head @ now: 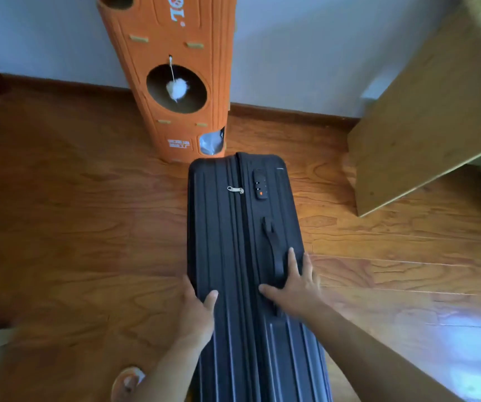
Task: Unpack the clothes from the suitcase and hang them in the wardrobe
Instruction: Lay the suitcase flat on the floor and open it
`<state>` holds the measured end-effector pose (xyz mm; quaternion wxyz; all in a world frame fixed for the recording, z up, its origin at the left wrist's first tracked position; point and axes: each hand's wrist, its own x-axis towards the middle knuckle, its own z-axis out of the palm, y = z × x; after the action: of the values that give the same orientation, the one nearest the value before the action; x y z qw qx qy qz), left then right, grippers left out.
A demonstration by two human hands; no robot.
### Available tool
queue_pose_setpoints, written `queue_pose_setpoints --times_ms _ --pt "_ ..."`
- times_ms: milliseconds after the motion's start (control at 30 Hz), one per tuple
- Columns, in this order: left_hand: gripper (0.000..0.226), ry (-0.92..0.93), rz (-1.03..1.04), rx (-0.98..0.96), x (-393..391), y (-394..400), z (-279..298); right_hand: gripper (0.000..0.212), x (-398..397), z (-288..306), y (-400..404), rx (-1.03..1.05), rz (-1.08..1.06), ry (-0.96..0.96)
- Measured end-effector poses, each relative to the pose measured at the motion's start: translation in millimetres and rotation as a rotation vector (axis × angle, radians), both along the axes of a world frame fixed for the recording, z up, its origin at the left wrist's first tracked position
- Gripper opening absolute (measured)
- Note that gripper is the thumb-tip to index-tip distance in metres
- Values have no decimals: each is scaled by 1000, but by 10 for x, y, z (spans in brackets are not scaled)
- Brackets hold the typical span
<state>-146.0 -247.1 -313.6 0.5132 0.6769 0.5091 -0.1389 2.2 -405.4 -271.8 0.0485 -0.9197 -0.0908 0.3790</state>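
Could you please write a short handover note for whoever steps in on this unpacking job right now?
Left hand: open, fingers over the suitcase's left edge, thumb on top.
Right hand: open, flat on the suitcase beside its handle.
The suitcase stands on its side on the wooden floor, still closed, zipper pull next to the lock. An orange cat tower stands just behind it.
Done: nothing unpacked.
Left: lay it flat, unzip, take out the clothes and hang them. No wardrobe is in view.

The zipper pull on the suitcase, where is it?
The silver zipper pull lies on the black suitcase, near its far end, just left of the combination lock.
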Motion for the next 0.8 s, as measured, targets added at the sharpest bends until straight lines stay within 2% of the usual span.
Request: queue_pose_setpoints --times_ms 67,133,200,267,300,367,433,467,533,600,633,733,800 --pt "84 66 -30 -2 45 44 40 121 -106 -50 -33 4 -34 71" --pt "85 131 -68 29 105 87 85 114 -85 22 71 103 -129 40" --pt "88 157 -107 30 147 112 44 89 39 105 202 262 -91 -200" --pt "90 167 -145 41 157 120 -17 62 272 116 418 403 126 -482" --pt "91 187 -172 53 124 119 -68 54 418 97 575 440 257 -530" --pt "99 261 -248 111 68 180 -185 58 754 9 975 396 462 -531" --pt "114 302 -290 179 -4 248 -252 71 1086 -113 1393 230 590 -541" --pt "114 294 -302 194 -28 258 -283 74 1214 -158 1571 154 633 -567" --pt "102 254 -316 196 -31 255 -260 56 1340 -236 1802 63 748 -631" --pt "95 218 -320 158 13 254 -154 32 1343 -254 1923 52 840 -610" --pt "92 226 -334 153 36 256 -92 27 1337 -247 1943 60 844 -589" --pt "87 214 -333 117 112 278 67 27 1331 -256 1833 160 777 -569" --pt "87 202 -301 68 89 288 40 31 1253 -235 1605 287 842 -611"
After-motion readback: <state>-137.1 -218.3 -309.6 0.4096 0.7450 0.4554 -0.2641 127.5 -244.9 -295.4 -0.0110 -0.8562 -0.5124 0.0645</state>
